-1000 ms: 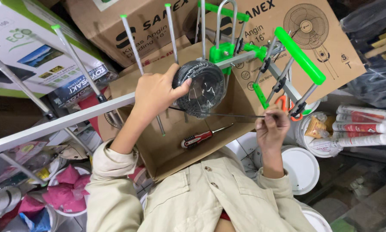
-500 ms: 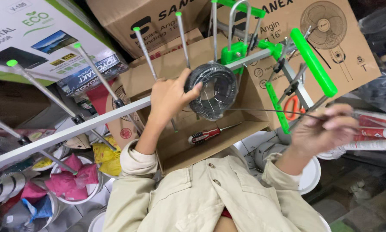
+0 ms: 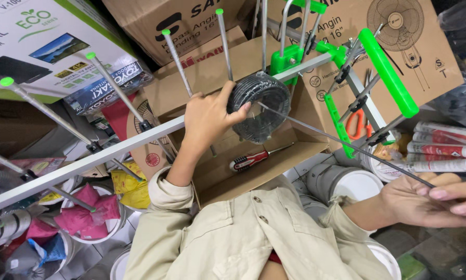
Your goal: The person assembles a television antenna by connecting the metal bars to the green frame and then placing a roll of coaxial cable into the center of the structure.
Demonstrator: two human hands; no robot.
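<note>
Two hands clamped: left hand grips black cable coil at 12 o'clock over open cardboard box; right hand pinches cable end at 4 o'clock. Best keep the coil steady, pull straight, avoid kinks.

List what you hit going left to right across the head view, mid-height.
Pink bags in a white bucket → left hand → black cable coil → red-handled screwdriver → orange-handled scissors → sealant tubes → right hand, pinching the cable end.
</note>
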